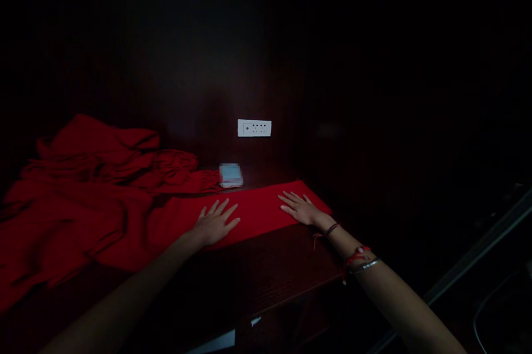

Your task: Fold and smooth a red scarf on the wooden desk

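Note:
A red scarf (260, 213) is laid out in a flat, smooth band along the dark wooden surface. My left hand (214, 226) lies on it with fingers spread, a ring on one of them. Further right, near the band's end, my right hand (300, 209) rests palm down on the same cloth, its fingers stretched out. To the left the flat band runs into a loose, rumpled heap of red fabric (100, 146) with fringed edges. Where one piece of cloth ends and another begins in the heap, I cannot tell.
Behind the scarf sits a small, blurred light-blue packet (230, 174). A white power socket (254, 128) is on the dark back wall. The front edge of the wooden surface (286, 262) crosses below my hands, with a whitish sheet (216, 341) lower down. Surroundings are very dark.

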`<state>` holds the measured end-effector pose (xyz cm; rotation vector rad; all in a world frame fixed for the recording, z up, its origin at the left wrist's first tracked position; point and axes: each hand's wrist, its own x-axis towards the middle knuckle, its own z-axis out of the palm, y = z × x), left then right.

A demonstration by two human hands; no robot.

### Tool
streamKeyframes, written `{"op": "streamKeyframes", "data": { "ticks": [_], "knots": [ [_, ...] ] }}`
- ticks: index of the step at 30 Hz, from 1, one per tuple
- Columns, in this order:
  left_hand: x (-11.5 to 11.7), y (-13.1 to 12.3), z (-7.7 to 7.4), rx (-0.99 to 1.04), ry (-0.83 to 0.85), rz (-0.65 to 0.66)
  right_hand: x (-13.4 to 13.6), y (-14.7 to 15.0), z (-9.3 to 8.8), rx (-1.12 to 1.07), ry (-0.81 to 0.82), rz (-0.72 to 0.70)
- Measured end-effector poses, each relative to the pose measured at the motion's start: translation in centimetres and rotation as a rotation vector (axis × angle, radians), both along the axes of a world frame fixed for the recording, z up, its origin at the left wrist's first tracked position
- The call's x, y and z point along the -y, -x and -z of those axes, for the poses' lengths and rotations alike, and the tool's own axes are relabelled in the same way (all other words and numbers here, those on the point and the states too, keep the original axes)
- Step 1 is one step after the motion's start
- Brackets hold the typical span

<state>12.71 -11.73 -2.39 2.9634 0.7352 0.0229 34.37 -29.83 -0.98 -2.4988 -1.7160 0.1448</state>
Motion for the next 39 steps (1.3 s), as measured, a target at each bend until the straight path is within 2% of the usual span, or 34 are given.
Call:
{"op": "streamKeyframes", "data": {
  "ticks": [6, 10, 13, 17, 19, 23, 26, 28, 29, 32, 35, 37, 39],
  "knots": [
    [-0.2, -0.2, 0.2, 0.007, 0.003, 0.004, 2.1, -2.8, 0.3, 0.042, -0.010, 0.185],
    [-0.1, -0.2, 0.1, 0.006, 0.007, -0.002, 2.4, -2.2, 0.4, 0.071, -0.093, 0.228],
    [0.2, -0.1, -0.2, 0.005, 0.018, 0.001, 2.5, -0.5, 0.4, 0.106, -0.192, 0.141],
    [0.2, 0.0, -0.2, 0.012, 0.027, 0.008, 2.8, 0.6, 0.5, 0.106, -0.178, -0.029],
    [0.1, -0.1, -0.2, 0.017, 0.024, 0.012, 3.0, 0.2, 0.6, 0.111, -0.155, 0.015],
    [0.0, -0.1, -0.1, 0.019, 0.024, 0.014, 3.3, -0.4, 0.4, 0.139, -0.183, 0.193],
    [0.1, 0.0, -0.2, 0.010, 0.018, 0.010, 3.0, 0.5, 0.1, 0.144, -0.227, 0.066],
    [0.2, 0.0, -0.2, 0.006, 0.011, 0.007, 2.8, 1.0, 0.1, 0.127, -0.200, -0.032],
    [0.1, 0.0, -0.2, 0.005, 0.010, 0.006, 2.8, 0.9, 0.3, 0.118, -0.180, -0.037],
    [0.1, -0.1, -0.1, 0.014, 0.011, 0.012, 3.0, -0.2, 0.7, 0.121, -0.147, 0.113],
    [0.0, -0.1, -0.1, 0.018, 0.015, 0.015, 3.1, -0.9, 0.6, 0.145, -0.194, 0.236],
    [0.0, -0.1, -0.1, 0.011, 0.024, 0.011, 2.9, -0.2, 0.3, 0.143, -0.236, 0.155],
    [0.0, 0.0, -0.1, 0.007, 0.029, 0.008, 2.5, 1.0, 0.0, 0.119, -0.231, -0.006]
  ]
}}
